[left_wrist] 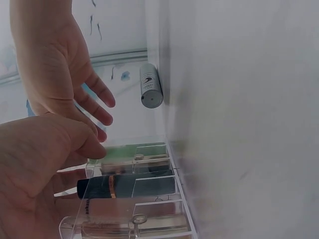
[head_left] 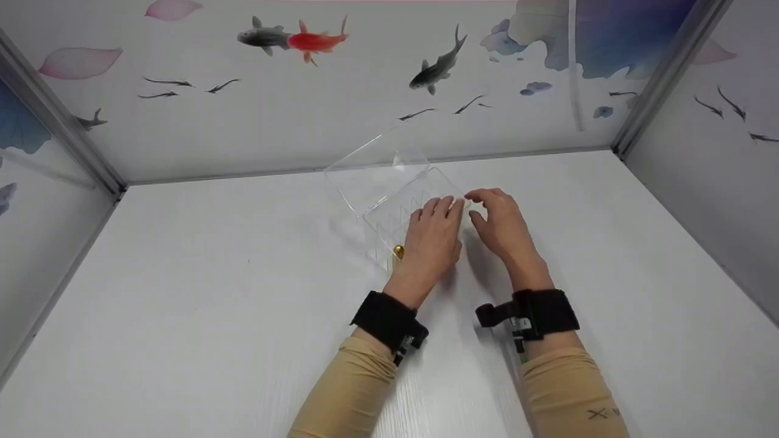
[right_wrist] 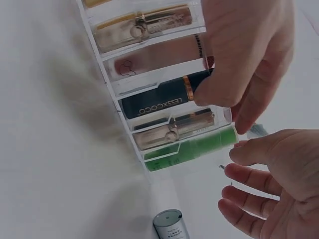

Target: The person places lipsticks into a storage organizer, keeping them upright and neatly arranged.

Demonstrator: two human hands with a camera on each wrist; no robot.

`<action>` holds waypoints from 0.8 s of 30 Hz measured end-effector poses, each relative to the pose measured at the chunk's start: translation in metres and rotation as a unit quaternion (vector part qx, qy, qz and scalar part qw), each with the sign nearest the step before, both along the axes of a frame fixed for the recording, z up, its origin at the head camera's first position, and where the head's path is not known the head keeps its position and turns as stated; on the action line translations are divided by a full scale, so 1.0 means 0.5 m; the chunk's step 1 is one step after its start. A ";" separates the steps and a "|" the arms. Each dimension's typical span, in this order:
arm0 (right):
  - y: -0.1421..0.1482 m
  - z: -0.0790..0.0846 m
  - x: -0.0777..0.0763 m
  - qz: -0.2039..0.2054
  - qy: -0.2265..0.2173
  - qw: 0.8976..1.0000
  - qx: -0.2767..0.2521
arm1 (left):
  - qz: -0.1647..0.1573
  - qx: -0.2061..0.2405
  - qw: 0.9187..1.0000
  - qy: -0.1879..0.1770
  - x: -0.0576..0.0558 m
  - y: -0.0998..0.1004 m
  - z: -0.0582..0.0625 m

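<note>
A clear plastic compartment box with a raised clear lid stands near the back wall. My left hand lies across it and holds it, thumb on the near side and fingers over the top. Several cosmetic tubes sit in the slots: a green tube at the right end, a dark tube with a gold band, and pale transparent ones. A shiny gold tip shows at the left end. My right hand is by the green tube's end, thumb and index finger apart.
A silver cylinder lies beyond the box in the left wrist view and also shows at the bottom of the right wrist view. White panels printed with fish and petals enclose the white table.
</note>
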State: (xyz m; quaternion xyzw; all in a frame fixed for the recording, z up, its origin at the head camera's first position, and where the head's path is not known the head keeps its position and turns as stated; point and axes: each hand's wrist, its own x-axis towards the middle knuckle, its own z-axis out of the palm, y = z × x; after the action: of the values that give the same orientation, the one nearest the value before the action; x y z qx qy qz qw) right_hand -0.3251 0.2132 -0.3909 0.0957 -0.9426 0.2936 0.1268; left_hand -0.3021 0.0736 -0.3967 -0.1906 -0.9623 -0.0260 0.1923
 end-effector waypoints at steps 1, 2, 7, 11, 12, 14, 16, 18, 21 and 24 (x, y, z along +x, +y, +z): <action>0.005 0.003 0.001 -0.001 -0.011 1.000 0.002 | 0.001 0.000 1.000 -0.005 0.000 0.001 0.000; 0.010 0.005 0.002 -0.001 -0.021 1.000 0.003 | 0.002 0.000 1.000 -0.009 0.000 0.001 0.001; 0.036 0.015 0.007 -0.004 -0.063 0.998 0.019 | 0.004 0.005 1.000 0.007 0.004 0.007 0.003; 0.057 0.016 0.009 -0.010 -0.112 0.993 0.040 | -0.010 0.017 0.999 0.041 0.008 0.014 0.003; 0.062 0.015 0.009 -0.010 -0.125 0.991 0.046 | -0.017 0.022 0.998 0.047 0.010 0.015 0.003; 0.072 0.011 0.008 -0.014 -0.148 0.987 0.059 | -0.039 0.035 0.997 0.052 0.013 0.019 0.003; 0.079 0.004 0.007 -0.018 -0.166 0.983 0.074 | -0.063 0.047 0.996 0.049 0.015 0.023 0.002; 0.084 -0.005 0.004 -0.019 -0.176 0.980 0.093 | -0.087 0.053 0.994 0.035 0.017 0.026 0.001; 0.089 -0.019 0.000 -0.020 -0.195 0.974 0.117 | -0.112 0.052 0.992 -0.002 0.020 0.030 -0.004; 0.092 -0.031 -0.002 -0.019 -0.211 0.968 0.134 | -0.128 0.039 0.990 -0.038 0.023 0.032 -0.008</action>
State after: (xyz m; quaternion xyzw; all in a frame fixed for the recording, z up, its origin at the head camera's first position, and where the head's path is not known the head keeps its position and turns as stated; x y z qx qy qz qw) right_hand -0.3262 0.2591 -0.4065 0.0297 -0.9804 0.1758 -0.0834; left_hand -0.2906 0.0894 -0.4009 -0.3036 -0.9348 -0.0957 0.1576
